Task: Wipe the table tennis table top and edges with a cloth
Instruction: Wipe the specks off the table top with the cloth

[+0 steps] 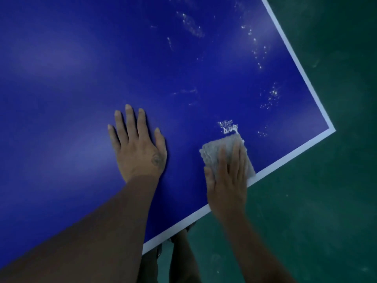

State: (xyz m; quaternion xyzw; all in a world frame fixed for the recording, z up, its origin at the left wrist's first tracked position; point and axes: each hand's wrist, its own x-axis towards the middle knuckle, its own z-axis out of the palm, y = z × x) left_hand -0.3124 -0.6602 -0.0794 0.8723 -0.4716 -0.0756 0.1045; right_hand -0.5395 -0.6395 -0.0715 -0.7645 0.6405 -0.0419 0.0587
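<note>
Blue desk [61, 88], one grey cloth [214, 152] near its white-lined corner.
Right hand [226, 180]: straight fingers pressing the cloth flat, just inside the corner. Left hand [138, 148]: splayed flat on the desk, farther from the corner. Wet smears [228, 125] beside the cloth.

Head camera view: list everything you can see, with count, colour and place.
table tennis table: one, blue with white edge lines, fills left and centre, corner at right
cloth: one, greyish white, on the top by the near edge
wet specks: many, white, scattered beyond the cloth toward the corner
floor: green, right and below
left hand: one, flat on the top, fingers spread
right hand: one, pressing the cloth
legs: dim, under the near edge
</note>
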